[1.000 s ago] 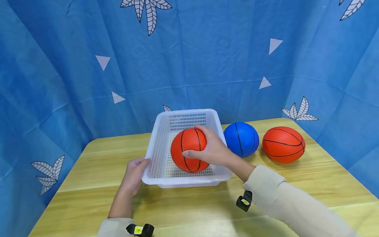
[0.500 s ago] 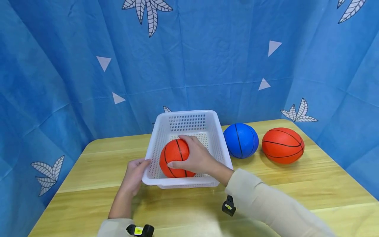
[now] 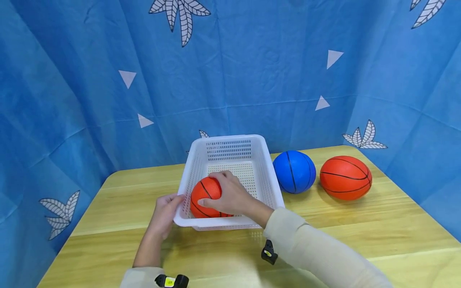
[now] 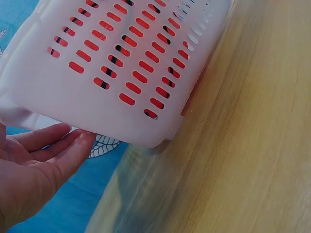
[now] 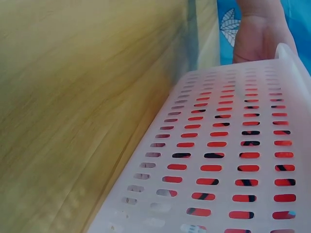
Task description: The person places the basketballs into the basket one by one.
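Note:
A white plastic basket (image 3: 271, 180) with slotted walls stands on the table. Inside its front left corner lies a red mini basketball (image 3: 206, 196) with black lines, partly hidden by the front rim and the fingers. My right hand (image 3: 234, 196) reaches over the front rim and grips this ball, thumb on the near side and fingers over the far side. At the basket's left front edge, my left hand (image 3: 163, 214) holds the rim between thumb and fingers. Red also shows through the basket wall (image 4: 53, 92) in the left wrist view.
To the right of the basket sits a blue mini basketball (image 3: 294, 172), close to the wall. Further right is another red ball (image 3: 345, 178). A wooden table (image 3: 129, 218) carries everything, with a blue patterned curtain (image 3: 252, 80) behind and at the sides.
My right hand has carried the red basketball left, toward me and down, from the basket's middle into its front left corner. The left hand and the basket have stayed in place.

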{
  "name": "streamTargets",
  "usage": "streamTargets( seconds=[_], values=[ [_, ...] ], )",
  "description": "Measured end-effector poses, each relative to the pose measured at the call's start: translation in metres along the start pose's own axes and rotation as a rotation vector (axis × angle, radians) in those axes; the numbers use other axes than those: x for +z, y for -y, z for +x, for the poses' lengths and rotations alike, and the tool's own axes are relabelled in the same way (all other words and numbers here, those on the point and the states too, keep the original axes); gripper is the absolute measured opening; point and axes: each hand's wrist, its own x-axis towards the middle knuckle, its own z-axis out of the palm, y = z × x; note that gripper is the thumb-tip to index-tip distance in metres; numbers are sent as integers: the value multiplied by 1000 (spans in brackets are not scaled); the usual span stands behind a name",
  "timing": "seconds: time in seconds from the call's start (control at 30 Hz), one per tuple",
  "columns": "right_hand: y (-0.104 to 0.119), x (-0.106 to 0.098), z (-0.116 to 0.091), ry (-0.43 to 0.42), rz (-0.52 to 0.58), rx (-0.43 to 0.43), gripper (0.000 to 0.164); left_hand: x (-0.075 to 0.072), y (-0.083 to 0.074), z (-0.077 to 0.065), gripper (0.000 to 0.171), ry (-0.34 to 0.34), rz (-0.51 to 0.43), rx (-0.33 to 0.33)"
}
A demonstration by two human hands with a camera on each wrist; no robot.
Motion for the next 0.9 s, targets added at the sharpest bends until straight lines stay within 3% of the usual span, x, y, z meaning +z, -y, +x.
streamTargets(
  seconds=[0.2, 0.9],
  values=[
    [0, -1, -3, 29, -12, -10, 75, 0, 0, 0, 36, 3, -9, 2],
    [1, -1, -3, -15, -52, -16, 72, 2, 3, 1, 36, -21, -5, 23]
  ],
)
